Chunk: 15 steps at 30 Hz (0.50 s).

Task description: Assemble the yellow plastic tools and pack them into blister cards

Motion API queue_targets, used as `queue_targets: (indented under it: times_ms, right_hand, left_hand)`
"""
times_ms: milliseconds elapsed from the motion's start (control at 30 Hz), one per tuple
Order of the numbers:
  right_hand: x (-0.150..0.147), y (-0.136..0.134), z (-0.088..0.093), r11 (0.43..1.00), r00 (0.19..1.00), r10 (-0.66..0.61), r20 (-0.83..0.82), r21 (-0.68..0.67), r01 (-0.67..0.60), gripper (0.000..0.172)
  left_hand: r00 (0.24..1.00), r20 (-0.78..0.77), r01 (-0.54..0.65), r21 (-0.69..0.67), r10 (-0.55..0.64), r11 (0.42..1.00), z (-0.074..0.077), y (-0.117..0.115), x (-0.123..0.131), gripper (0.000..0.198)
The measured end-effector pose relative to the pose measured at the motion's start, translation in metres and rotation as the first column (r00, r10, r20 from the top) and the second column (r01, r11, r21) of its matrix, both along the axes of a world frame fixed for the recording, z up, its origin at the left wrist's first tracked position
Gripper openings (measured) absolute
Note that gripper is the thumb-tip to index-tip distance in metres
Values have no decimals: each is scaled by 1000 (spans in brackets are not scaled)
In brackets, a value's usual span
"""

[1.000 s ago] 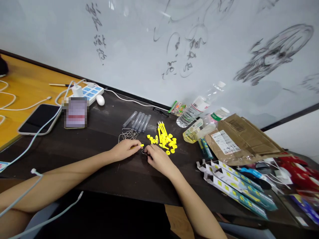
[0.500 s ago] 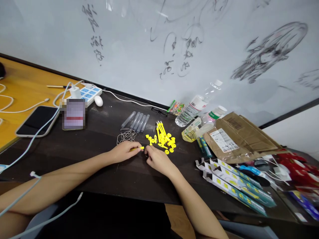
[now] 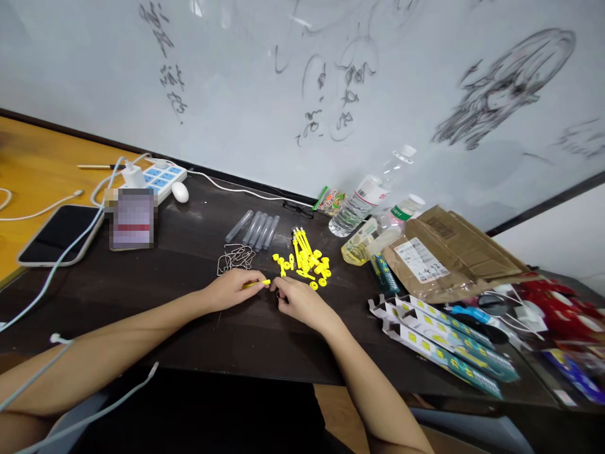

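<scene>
My left hand (image 3: 232,288) rests on the dark table (image 3: 189,315), its fingers pinched on a thin yellow stick (image 3: 259,283) that points right. My right hand (image 3: 297,301) lies just to the right of it, fingers curled and pinched at the stick's tip on something small and dark that I cannot make out. Just beyond both hands lie a heap of yellow plastic parts (image 3: 305,260), a bundle of thin wire loops (image 3: 234,257) and a row of clear tubes (image 3: 254,228).
Left: a phone (image 3: 59,233), a power strip (image 3: 151,180) with white cables, a blurred card (image 3: 130,217). Right: water bottles (image 3: 362,208), a brown parcel bag (image 3: 449,252), long blue-green packages (image 3: 444,337) and red packaging (image 3: 562,302). A scribbled whiteboard (image 3: 302,82) stands behind the table.
The view has drifted slightly, shifting everything a little left and up. My right hand's fingers have closed in on the tip of the yellow stick; my left hand keeps its grip.
</scene>
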State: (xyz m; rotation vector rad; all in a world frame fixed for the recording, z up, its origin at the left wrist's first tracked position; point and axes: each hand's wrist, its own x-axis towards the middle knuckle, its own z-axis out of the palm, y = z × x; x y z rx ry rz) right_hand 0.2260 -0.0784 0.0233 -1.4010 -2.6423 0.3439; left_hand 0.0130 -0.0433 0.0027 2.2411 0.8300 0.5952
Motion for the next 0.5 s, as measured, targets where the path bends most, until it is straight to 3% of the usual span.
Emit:
queue_targets:
  times_ms: [500]
  right_hand:
    - [-9,-7,2,995,968,-53,246,98,29,25]
  left_hand:
    - [1000,7,-3,-28,3,1000,1,0,1,30]
